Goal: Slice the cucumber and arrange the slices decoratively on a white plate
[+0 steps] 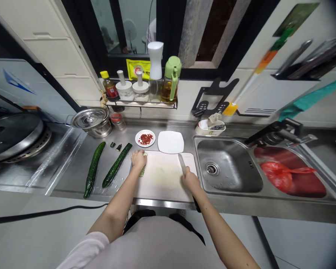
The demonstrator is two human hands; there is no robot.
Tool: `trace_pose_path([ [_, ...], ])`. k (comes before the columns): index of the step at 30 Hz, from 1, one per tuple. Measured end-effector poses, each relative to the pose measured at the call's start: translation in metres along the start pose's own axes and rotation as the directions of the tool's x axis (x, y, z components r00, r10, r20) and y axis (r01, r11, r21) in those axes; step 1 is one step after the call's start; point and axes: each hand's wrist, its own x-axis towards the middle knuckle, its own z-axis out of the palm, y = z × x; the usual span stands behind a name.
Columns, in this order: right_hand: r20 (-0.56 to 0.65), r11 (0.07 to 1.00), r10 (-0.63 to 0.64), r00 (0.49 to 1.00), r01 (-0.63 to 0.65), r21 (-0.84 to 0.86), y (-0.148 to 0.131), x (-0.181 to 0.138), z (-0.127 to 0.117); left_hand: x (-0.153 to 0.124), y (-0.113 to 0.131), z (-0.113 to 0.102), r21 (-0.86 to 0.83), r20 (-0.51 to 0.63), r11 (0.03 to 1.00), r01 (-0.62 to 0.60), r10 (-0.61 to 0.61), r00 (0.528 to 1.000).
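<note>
My right hand (pixel 190 180) grips a kitchen knife (pixel 182 163), its blade pointing away from me over the right part of the white cutting board (pixel 168 188). Part of the knife's black handle shows below my wrist. At the board's left edge, my left hand (pixel 139 159) is closed with bent fingers on cucumber slices (pixel 142 170), partly hiding them. Two long dark green cucumbers (pixel 94 170) lie on the counter to the left, with two small cut cucumber ends (pixel 118 147) behind them.
Behind the board are a plate of chopped red pieces (pixel 145 139) and a white plate (pixel 170 142). On the right is the sink (pixel 229 168), with a red plastic bag (pixel 277 177) in its second basin. A lidded steel pot (pixel 96 125) and a seasoning shelf (pixel 142 102) stand behind.
</note>
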Motion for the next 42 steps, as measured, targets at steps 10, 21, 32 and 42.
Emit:
trace_pose_path([
  [10,-0.004,1.0,-0.003,1.0,0.003,-0.016,0.0,0.0,0.001,0.001,0.01,-0.012,-0.062,-0.003,0.998,0.03,-0.03,1.0],
  [21,0.015,1.0,0.011,1.0,-0.01,-0.021,-0.002,0.0,-0.001,-0.057,0.043,0.01,-0.344,0.19,0.938,-0.032,0.103,0.976],
  [32,0.01,0.993,-0.089,0.996,0.09,-0.078,0.005,-0.009,-0.005,-0.071,0.038,0.029,-0.273,0.143,0.959,-0.083,0.125,0.982],
  [42,0.147,0.926,-0.311,0.939,0.334,-0.177,-0.014,-0.052,-0.001,-0.059,0.031,0.033,-0.292,0.154,0.954,-0.069,0.118,0.981],
])
